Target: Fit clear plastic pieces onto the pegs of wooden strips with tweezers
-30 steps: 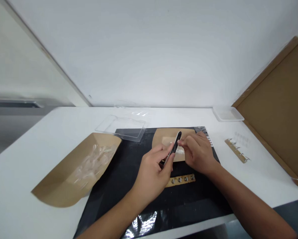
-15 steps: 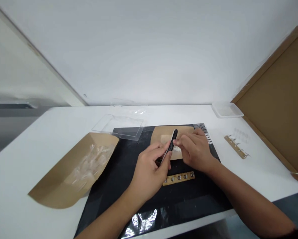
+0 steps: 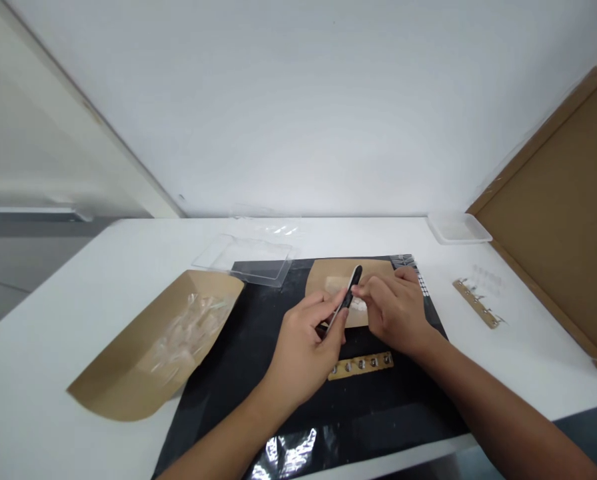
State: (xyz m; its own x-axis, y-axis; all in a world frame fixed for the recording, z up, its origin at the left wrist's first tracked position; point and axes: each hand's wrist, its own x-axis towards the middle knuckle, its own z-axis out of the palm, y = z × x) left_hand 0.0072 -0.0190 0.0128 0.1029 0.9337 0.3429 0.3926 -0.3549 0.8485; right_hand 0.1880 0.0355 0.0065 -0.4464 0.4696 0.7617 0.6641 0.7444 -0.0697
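Between the two hands, a slim black tool (image 3: 349,295), tilted, far end leaning right, near end slanting down toward the left hand (image 3: 301,350). Left hand closed in a narrow pinch around the tool's lower part, thumb and fingers on it. Right hand (image 3: 396,313) just to the right, fingers curled and narrow, tips right at the tool's upper part, contact impossible to make out.

Directly beneath both hands and the tool, a rounded kraft card (image 3: 326,275), a white patch on it partly hidden behind the fingers. Under that card, a glossy black mat (image 3: 218,413), its near edge crumpled and shining. On the mat, nearer than the hands, a kraft strip set with metal studs (image 3: 361,367).

To the left, a folded kraft sleeve (image 3: 128,380) holding clear plastic pieces (image 3: 188,333), overlapping the mat's edge. Farther off, beyond the mat's far left corner, a clear plastic lid (image 3: 243,260). To the far right, a shallow translucent tray (image 3: 458,228). Nearer on the right, a second studded kraft strip (image 3: 476,303) beside faint clear pieces, all on a white table (image 3: 78,333), with a cardboard panel (image 3: 548,200) propped along the right side
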